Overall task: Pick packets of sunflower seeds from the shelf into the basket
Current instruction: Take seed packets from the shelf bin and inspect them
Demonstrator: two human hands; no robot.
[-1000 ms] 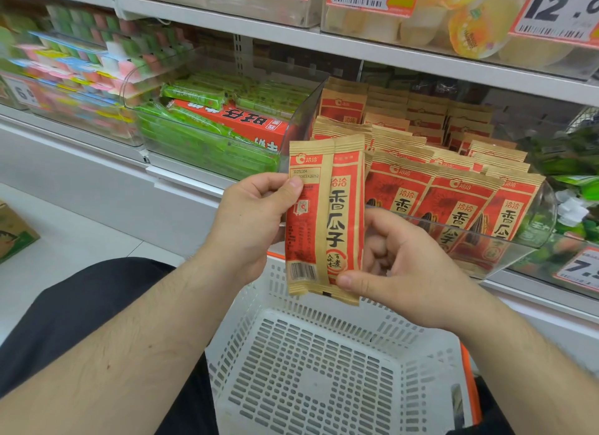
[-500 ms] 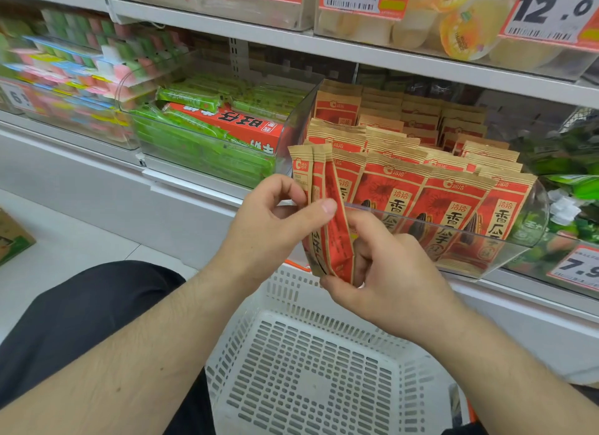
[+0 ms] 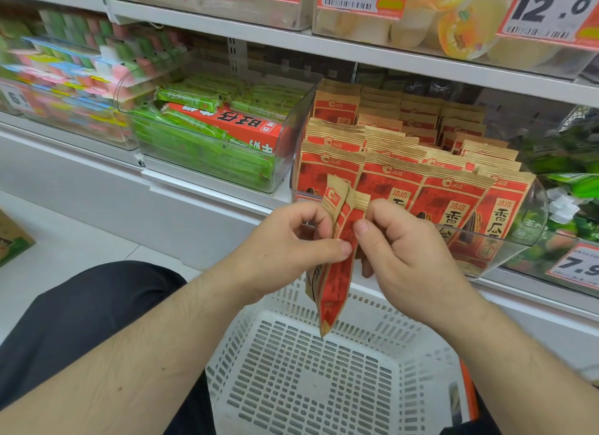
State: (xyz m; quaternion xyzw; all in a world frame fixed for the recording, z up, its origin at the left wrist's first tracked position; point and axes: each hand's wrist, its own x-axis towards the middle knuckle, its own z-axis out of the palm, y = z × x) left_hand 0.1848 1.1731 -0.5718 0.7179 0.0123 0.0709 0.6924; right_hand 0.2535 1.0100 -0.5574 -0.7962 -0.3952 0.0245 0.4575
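Head view looks down on a white shelf (image 3: 356,53) running the width of the picture, with price tags on the tier above and clear bins along the lower tier. Below, at the bottom centre, stands a white slotted basket (image 3: 311,379) with an orange edge at its right side. The right-hand clear bin (image 3: 505,240) holds rows of red-and-tan sunflower seed packets (image 3: 444,201), standing upright and leaning against its front wall; just left of it another clear bin holds green wrapped bars (image 3: 201,149) and a red box (image 3: 223,123), and further left are blurred pastel packs. Two bare forearms reach in from the bottom corners. In front of the seed bin and above the basket's far rim, both hands hold a small bunch of packets (image 3: 337,272) edge-on — it hangs nearly upright, its lower tip over the basket. The left hand (image 3: 291,240) pinches the bunch between thumb and curled fingers from the left; the right hand (image 3: 405,249) pinches it from the right, thumb tip pressed on the red face — how many packets are in the bunch cannot be told.
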